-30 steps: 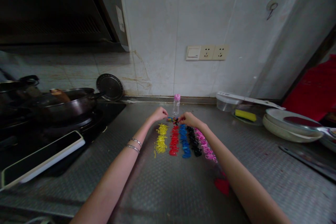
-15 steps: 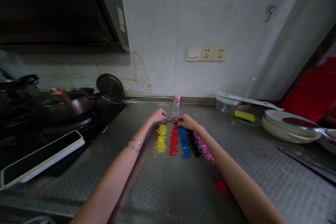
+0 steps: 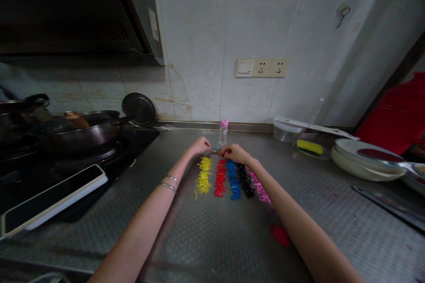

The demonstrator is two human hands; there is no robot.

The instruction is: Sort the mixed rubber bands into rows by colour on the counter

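Observation:
Small loop-shaped bands that look like rubber bands lie in colour rows on the metal counter: yellow [image 3: 203, 176], red [image 3: 220, 178], blue [image 3: 234, 180], black [image 3: 245, 180] and pink [image 3: 260, 187], the last partly behind my right forearm. Just beyond the rows is a little mixed-colour cluster of bands [image 3: 216, 151], between my two hands. At its left end my left hand [image 3: 200, 145] is closed in a pinch. My right hand [image 3: 235, 153] pinches at its right end, above the red and blue rows. What either set of fingertips holds is too small to make out.
A clear bottle with a pink cap [image 3: 223, 132] stands behind the cluster. A red object [image 3: 280, 235] lies by my right forearm. Left are a white-edged device [image 3: 55, 201] and a pan [image 3: 83, 130] on the stove; right, a yellow sponge [image 3: 310, 147], bowls [image 3: 361, 166] and a knife-like blade [image 3: 392, 208].
My fingers have shifted very slightly at the mixed cluster, and a bit more of its right end shows beside my right fingertips. The colour rows look the same.

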